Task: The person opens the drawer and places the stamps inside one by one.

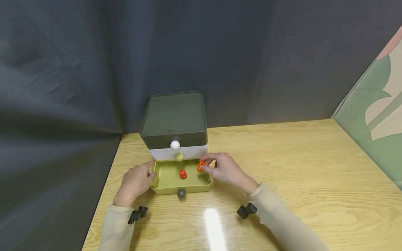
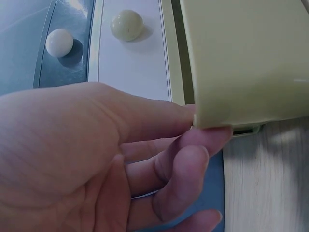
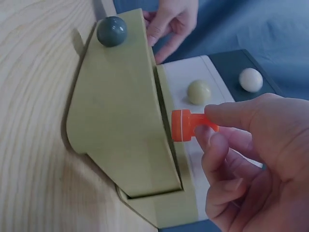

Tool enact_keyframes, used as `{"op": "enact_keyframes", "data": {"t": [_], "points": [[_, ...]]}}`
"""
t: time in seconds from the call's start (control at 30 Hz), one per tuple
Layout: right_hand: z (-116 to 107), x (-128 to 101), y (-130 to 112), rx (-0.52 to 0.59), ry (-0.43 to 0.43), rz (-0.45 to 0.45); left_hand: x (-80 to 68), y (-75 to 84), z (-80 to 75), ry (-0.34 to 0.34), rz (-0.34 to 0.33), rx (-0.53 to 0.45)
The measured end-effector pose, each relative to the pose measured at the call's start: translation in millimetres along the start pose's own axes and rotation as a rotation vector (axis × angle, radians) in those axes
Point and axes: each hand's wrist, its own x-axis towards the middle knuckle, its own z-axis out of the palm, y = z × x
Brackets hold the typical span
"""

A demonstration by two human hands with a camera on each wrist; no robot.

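My left hand (image 1: pixel 135 181) pinches the left side wall of a pulled-out yellow-green drawer (image 1: pixel 196 189), with the thumb and a finger at its edge (image 2: pixel 200 108). My right hand (image 1: pixel 227 170) holds a small orange knob-shaped piece (image 3: pixel 181 125) between thumb and fingertips. That orange piece has a wide round base and a narrower neck, and it hovers over the right end of the drawer. On the drawer's floor, near the middle, sits a similar red piece (image 1: pixel 183 174). A dark grey ball knob (image 1: pixel 181 194) juts from the drawer front.
Above the drawer stands the stacked drawer unit, with a dark grey top (image 1: pixel 177 113) and a white drawer (image 1: pixel 194 152) under it. White (image 1: pixel 175 145) and pale green knobs (image 1: pixel 179 157) stick out in front. Dark curtains (image 1: pixel 226 62) hang behind the wooden table (image 1: pixel 298 167).
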Motion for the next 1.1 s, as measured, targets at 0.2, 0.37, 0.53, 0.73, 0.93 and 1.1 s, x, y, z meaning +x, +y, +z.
{"op": "enact_keyframes", "data": {"t": [0.2, 0.37, 0.53, 0.73, 0.93, 1.1], "points": [[15.0, 12.6, 0.9, -0.096, -0.015, -0.037, 3.7, 5.2, 1.6, 0.003, 0.018, 0.004], [22.7, 18.6, 3.7, -0.202, -0.002, -0.035, 6.1, 7.1, 3.2, 0.0, 0.016, 0.009], [26.2, 22.9, 6.3, -0.215, -0.038, -0.002, 7.4, 9.5, 4.2, -0.003, 0.018, 0.004], [34.8, 26.4, 10.8, -0.245, -0.064, 0.002, 6.8, 11.3, 5.1, -0.012, 0.014, -0.001], [40.4, 28.1, 15.1, -0.309, -0.052, -0.005, 1.2, 17.7, 1.7, 0.005, 0.008, 0.022], [41.9, 29.6, 17.8, -0.334, -0.049, -0.009, -15.8, 40.6, -7.2, 0.102, 0.066, 0.069]]}}
